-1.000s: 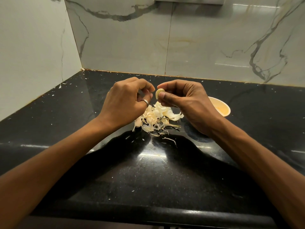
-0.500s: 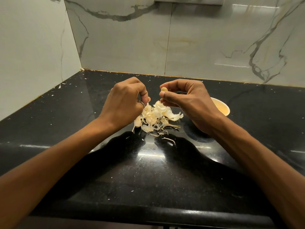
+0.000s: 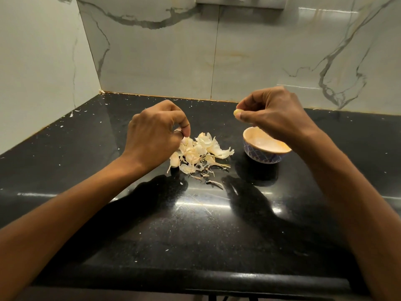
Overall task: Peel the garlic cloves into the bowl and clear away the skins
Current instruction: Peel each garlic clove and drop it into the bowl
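Garlic clove [image 3: 236,112], peeled and yellowish, is pinched between the thumb and forefinger of a person's right hand [image 3: 273,114], raised above a glossy black counter [image 3: 195,235]. Only the clove's rounded end shows, poking out leftward toward the left hand [image 3: 156,135]. The rest is hidden by the fingers, so its long axis can be judged only as lying roughly level, left to right. In the frame it sits just up and left of the rim of a small bowl [image 3: 260,157], blue-patterned outside and pale inside, which stands on the counter below the right wrist. The left hand, a ring [image 3: 178,131] on one finger, is lowered with its fingers curled and their tips touching the left edge of a heap of papery skins [image 3: 208,146]. Whether it grips a piece there cannot be told. The skins lie near the bowl's left side without touching it, and a few unpeeled cloves [image 3: 174,161] are tucked into the heap's near-left edge. Loose strands trail off toward the viewer, and pale flecks dot the counter. Grey-veined marble wall [image 3: 173,61] rises behind and to the left.
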Available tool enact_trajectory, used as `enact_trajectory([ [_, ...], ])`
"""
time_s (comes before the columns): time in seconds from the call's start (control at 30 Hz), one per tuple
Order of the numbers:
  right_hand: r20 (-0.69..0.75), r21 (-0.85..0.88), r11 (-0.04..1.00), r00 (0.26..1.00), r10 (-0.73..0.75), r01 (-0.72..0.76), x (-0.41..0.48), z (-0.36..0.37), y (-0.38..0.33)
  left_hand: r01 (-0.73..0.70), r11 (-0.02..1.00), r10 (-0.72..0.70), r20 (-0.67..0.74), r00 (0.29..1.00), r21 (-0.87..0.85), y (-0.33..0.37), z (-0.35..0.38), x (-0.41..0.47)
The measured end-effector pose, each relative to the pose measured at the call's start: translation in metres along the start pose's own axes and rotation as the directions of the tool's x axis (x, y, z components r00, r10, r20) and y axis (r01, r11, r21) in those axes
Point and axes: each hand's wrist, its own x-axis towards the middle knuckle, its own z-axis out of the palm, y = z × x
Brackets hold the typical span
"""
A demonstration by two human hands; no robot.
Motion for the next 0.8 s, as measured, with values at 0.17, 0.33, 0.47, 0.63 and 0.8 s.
enact_trajectory([
  [0.17,0.063,-0.18,0.98,0.994,0.095,-0.082,0.003,-0.019,0.006,0.001,1.0,-0.001,-0.001,1.0,0.017,0.0,0.0,0.001],
  [0.33,0.109,-0.262,0.952,0.975,0.195,-0.161,0.003,-0.028,0.008,0.019,1.0,-0.019,-0.011,1.0,0.018,0.001,0.003,0.0],
  [0.47,0.209,-0.486,0.862,0.94,0.27,-0.14,0.002,-0.021,0.011,0.027,0.999,-0.027,-0.008,1.0,-0.019,0.002,0.004,0.001],
  [0.63,0.246,-0.56,0.822,0.925,0.288,-0.107,-0.001,-0.01,0.013,0.015,0.999,-0.015,0.003,1.0,-0.04,0.002,0.003,0.002],
  [0.8,0.14,-0.518,0.848,0.967,0.211,-0.11,0.0,-0.01,0.012,0.011,0.999,-0.011,0.019,1.0,-0.036,0.0,0.002,0.002],
])
